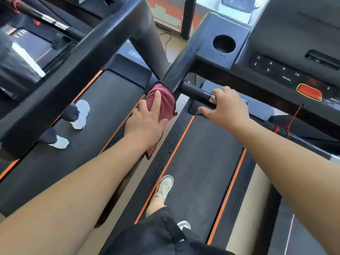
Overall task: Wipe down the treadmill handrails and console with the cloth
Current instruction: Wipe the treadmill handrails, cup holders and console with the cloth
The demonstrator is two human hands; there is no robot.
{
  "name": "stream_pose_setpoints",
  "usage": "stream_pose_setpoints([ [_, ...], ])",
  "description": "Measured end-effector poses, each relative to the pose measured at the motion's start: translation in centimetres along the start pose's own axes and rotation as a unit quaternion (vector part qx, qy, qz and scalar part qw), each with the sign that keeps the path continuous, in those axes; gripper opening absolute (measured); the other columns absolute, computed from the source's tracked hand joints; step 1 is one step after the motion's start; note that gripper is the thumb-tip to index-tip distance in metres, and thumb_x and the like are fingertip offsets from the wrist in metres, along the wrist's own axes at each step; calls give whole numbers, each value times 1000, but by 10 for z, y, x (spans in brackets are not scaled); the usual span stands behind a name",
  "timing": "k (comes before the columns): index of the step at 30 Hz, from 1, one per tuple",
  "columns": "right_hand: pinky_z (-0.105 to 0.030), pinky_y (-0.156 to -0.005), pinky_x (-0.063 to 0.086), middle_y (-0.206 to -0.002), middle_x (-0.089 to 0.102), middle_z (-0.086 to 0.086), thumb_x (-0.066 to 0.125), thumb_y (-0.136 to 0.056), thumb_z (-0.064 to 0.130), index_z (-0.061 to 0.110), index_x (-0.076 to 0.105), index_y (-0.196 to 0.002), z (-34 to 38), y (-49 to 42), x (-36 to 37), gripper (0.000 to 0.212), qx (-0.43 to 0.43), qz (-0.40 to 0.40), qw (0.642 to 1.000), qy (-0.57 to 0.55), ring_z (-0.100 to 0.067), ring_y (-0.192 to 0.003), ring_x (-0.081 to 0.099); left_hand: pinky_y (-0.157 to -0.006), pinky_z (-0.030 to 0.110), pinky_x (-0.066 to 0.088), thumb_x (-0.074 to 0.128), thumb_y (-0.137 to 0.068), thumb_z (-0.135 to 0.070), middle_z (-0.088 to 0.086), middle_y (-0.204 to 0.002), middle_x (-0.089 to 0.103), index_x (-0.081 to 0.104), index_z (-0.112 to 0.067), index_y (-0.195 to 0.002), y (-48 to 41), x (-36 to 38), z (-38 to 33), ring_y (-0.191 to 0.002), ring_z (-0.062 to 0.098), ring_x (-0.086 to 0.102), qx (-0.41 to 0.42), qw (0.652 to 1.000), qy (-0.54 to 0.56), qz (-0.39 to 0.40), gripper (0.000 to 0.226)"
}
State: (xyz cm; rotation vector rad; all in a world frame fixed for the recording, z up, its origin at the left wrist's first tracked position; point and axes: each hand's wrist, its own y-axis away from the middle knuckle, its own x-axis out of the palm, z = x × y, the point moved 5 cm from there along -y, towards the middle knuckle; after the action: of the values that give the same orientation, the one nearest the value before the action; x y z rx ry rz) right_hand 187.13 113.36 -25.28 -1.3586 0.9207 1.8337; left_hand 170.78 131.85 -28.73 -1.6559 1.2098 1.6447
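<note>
Neighbouring rail (73,70) runs beside cloth (165,102) on handrail (177,74).

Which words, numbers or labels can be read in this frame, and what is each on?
"PROG": black treadmill console keypad.
"12", "9": same keypad, above that.
Other keypad digits: too blurred.
Embossed mark on black padded handrail: unreadable.
Print beside red oval button: blurred, cut off.
</note>
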Motion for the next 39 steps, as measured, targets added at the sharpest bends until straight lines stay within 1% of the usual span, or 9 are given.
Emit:
stream_pose_setpoints([
  [3,-40,-85,50,-106,55,-1,74,-78,62,21,63,-103,-6,-14,0,49,23,12,1000,1,-24,-113,51,-97,52,46,39,-103,-59,16,-152,24,-19,-33,-160,-13,-1,-2,-122,40,47,19,999,32,35,86],
  [7,-38,-73,51,-89,57,-2,73,-80,46,23,61,-77,-15,-27,3,27,40,3,999,-21,-28,-99,56,-113,54,35,26,-100,-68,19,-167,4,-19,-25,-160,4,-4,0,-147,40,24,15,997,45,67,86],
  [9,-34,-65,42,-82,54,1,73,-77,45,26,46,-61,-19,-32,2,37,53,9,997,-47,-26,-91,56,-119,54,28,23,-97,-74,24,-168,2,-14,-15,-161,-5,-11,-10,-154,40,15,-13,996,57,73,94],
  [11,-31,-65,36,-81,51,7,76,-74,49,32,38,-56,-22,-36,1,45,65,17,995,-68,-21,-88,53,-116,54,32,25,-96,-76,27,-166,11,-9,-7,-161,-37,-18,-25,-151,41,22,-35,995,69,65,101],
  [16,-32,-70,49,-89,61,11,76,-70,50,30,56,-67,-26,-47,-2,29,82,45,994,-64,-17,-90,57,-92,50,46,36,-101,-65,22,-142,46,17,-4,-155,-111,-28,-48,-121,44,55,-51,992,114,2,84],
  [23,-26,-60,43,-82,64,11,75,-67,46,26,66,-79,-19,-64,-12,25,74,107,991,-13,-19,-81,62,-88,48,50,32,-100,-52,26,-159,24,4,-12,-163,-47,-6,-32,-115,39,50,36,996,-64,-55,80],
  [26,-24,-54,35,-78,65,6,74,-68,37,22,65,-81,-11,-71,-15,22,57,114,992,26,-21,-75,63,-93,47,48,27,-104,-55,22,-161,17,-9,-18,-162,-75,-16,-42,-122,38,46,22,999,-33,-14,78],
  [31,-25,-55,39,-78,65,5,79,-62,37,20,65,-82,-9,-79,-19,29,53,134,989,24,-20,-76,63,-97,52,44,31,-106,-56,16,-148,34,-6,-28,-164,-141,-39,-66,-120,42,50,21,996,86,0,74],
  [39,-24,-52,30,-82,63,7,76,-64,42,23,65,-83,-12,-78,-18,28,49,122,991,31,-20,-78,59,-105,52,42,22,-105,-51,24,-167,8,3,-22,-165,-95,-16,-57,-141,42,33,62,997,-16,-52,69],
])
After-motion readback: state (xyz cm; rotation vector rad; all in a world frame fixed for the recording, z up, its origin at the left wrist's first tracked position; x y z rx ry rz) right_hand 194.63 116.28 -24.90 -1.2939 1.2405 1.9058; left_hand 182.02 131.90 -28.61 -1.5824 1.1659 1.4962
